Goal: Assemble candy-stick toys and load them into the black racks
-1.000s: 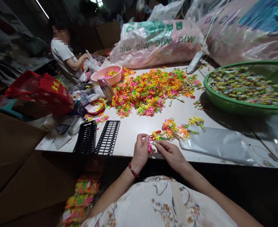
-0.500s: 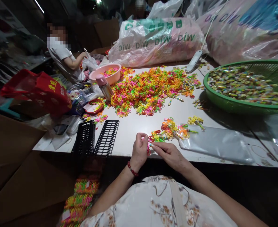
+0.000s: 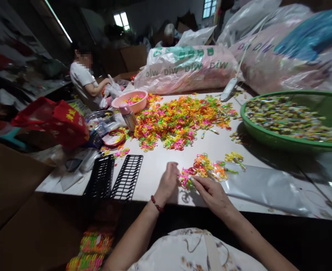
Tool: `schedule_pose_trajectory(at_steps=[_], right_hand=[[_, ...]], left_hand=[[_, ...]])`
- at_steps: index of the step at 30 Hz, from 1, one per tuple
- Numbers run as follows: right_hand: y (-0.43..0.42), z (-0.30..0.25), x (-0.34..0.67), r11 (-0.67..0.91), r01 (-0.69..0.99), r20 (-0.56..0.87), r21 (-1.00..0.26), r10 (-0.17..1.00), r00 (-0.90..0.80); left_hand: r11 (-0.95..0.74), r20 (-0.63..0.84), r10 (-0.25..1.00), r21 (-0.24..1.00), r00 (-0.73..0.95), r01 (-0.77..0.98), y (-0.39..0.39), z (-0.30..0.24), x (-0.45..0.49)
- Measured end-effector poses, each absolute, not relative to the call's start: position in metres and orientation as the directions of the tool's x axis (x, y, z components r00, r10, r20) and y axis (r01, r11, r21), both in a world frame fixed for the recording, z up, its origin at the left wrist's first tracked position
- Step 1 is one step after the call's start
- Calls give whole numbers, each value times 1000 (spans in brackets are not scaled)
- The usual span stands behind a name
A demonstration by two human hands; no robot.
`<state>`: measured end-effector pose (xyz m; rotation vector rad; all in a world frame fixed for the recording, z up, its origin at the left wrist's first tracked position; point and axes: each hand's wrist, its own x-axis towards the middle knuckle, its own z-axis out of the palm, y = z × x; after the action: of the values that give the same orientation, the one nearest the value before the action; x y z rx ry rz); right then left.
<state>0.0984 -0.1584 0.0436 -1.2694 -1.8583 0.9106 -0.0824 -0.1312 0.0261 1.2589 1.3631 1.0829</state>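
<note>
My right hand (image 3: 212,192) is closed in a pinch at the table's front edge. Between its fingertips is the end of a small pink and green plastic toy (image 3: 186,180), its looped parts hanging left over the white tabletop. Beside the toy, my left hand (image 3: 168,181) has its fingers stretched upward and somewhat blurred, with nothing visible in them. Just beyond lies a small group of coloured plastic toys (image 3: 203,165), orange, red and yellow. A yellow bunch (image 3: 234,157) rests farther right.
A big heap of bright plastic pieces (image 3: 177,120) covers the table's middle. At right stands a green basket (image 3: 290,141) of small wrapped items. Black plastic racks (image 3: 128,177) lie left, clear plastic bags (image 3: 264,186) right. A flask (image 3: 128,117) stands near a pink basin (image 3: 139,107). Another person (image 3: 84,81) sits far left.
My left hand has loosened its pinch and its fingers have straightened. My right hand has shifted slightly right with the toy, which now shows more fully. The view has tilted up.
</note>
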Motion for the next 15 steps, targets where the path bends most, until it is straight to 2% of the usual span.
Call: schedule_pose_trajectory(at_steps=[1, 3, 5, 6, 8, 10, 15], right_hand=[[-153, 42, 106, 304, 500, 212, -810, 949, -234], [-140, 37, 125, 373, 609, 325, -700, 926, -194], [-121, 32, 147, 383, 732, 378, -564, 907, -184], [-110, 30, 160, 337, 799, 364, -498, 917, -160], [-85, 27, 185, 147, 914, 286, -377, 958, -36], [-58, 27, 208, -45, 958, 200, -282, 974, 105], [-3, 28, 251, -195, 958, 82, -212, 973, 216]], left_hand=[[99, -81, 992, 974, -95, 205, -119, 27, -89], [80, 35, 967, 898, -253, 433, -88, 24, -106], [89, 196, 919, 742, -341, 665, -55, 18, -125], [114, 254, 896, 660, -364, 742, -40, 14, -133], [218, 281, 860, 551, -425, 805, -16, 4, -145], [306, 248, 846, 499, -472, 811, -4, -5, -152], [334, 266, 823, 489, -502, 806, -4, -18, -153]])
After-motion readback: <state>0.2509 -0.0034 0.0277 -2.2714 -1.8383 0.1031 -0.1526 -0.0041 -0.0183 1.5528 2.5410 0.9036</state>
